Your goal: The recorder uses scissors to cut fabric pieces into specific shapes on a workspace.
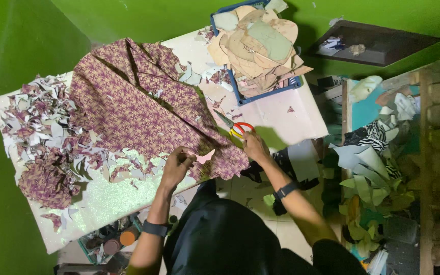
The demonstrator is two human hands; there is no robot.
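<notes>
Head view shows left hand (175, 165) pinching a pink cut-out (203, 156) and right hand (254, 145) apparently gripping scissors (234, 126); blades could snag patterned fabric (143, 109).

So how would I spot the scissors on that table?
Find the white table under the big purple patterned cloth. Just off the cloth's right edge, the right hand holds the scissors, the only thing with red-and-yellow handles and metal blades.
</notes>
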